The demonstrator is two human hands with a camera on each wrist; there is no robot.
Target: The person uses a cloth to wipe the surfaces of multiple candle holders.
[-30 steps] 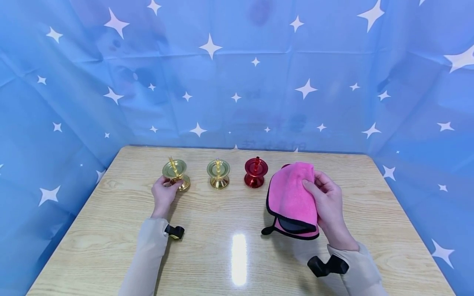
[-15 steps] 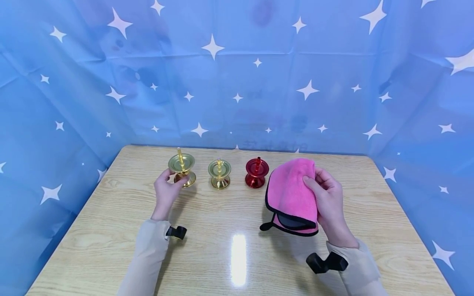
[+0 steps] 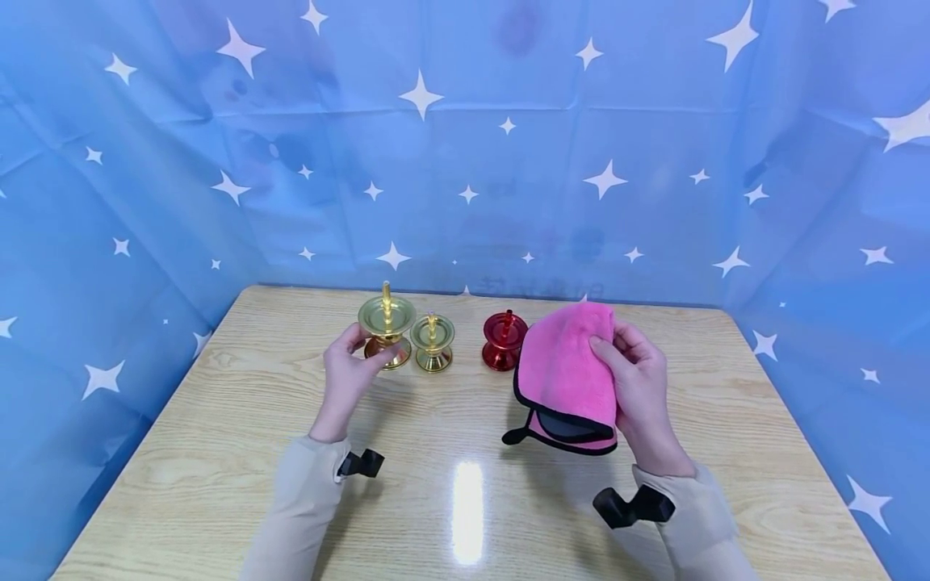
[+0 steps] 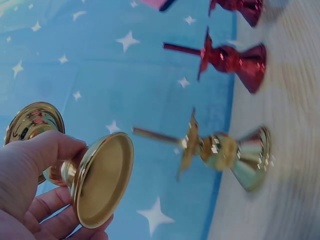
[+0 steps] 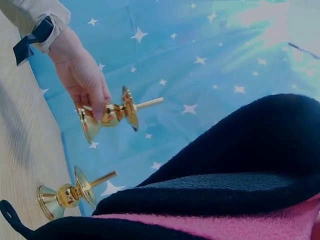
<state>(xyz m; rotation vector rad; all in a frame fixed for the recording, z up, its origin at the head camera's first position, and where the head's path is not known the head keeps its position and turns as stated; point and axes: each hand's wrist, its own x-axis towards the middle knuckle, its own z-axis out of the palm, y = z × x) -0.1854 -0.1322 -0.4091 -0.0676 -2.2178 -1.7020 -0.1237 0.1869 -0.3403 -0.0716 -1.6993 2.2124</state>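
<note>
My left hand (image 3: 347,378) grips a gold candle holder (image 3: 388,315) by its narrow middle, with thumb and fingers round it. It hangs above the table, upright, its flared base apart from the wood in the right wrist view. Just right of it another gold candle holder (image 3: 433,345) stands on the table. My right hand (image 3: 645,391) pinches a folded pink cloth (image 3: 561,363) with black edging and a dark inner side, held up off the table. Left of the cloth stands a red candle holder (image 3: 501,351). A second red candle holder (image 4: 248,9) shows partly in the left wrist view; the cloth hides it in the head view.
The light wooden table (image 3: 218,452) ends at a blue curtain (image 3: 465,145) with white stars, which also runs along both sides. A black camera mount sits on each wrist. Bright glare (image 3: 467,512) lies on the front of the table.
My left hand has lifted the gold candle holder and carried it rightward, close to the other gold one; it has gone from tilted to upright. The cloth in my right hand has shifted slightly left and up.
</note>
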